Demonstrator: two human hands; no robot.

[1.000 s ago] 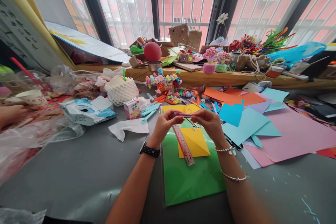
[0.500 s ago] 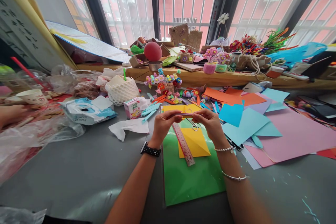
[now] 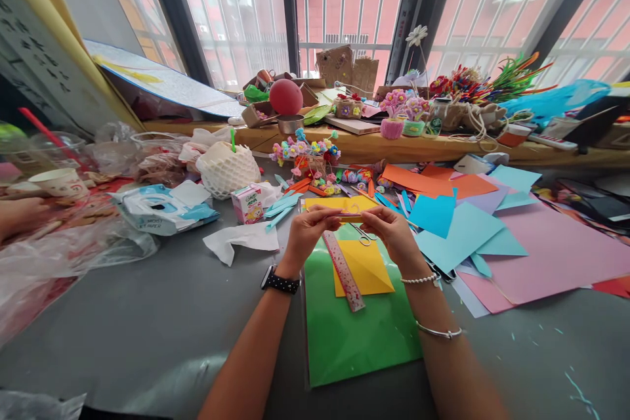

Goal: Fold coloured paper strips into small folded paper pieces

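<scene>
Above the green sheet on the bench | your left fingers and right fingers pinch opposite ends of a thin strip | uneven pressure could crease it; a slack pinch could drop it | wipes pack reads "MOIST", "PAPER"; pink box lettering unclear

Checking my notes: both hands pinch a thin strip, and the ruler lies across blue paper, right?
Not quite: the head view shows the ruler lying across yellow paper, not blue. The left hand and right hand do pinch a thin strip.
</scene>
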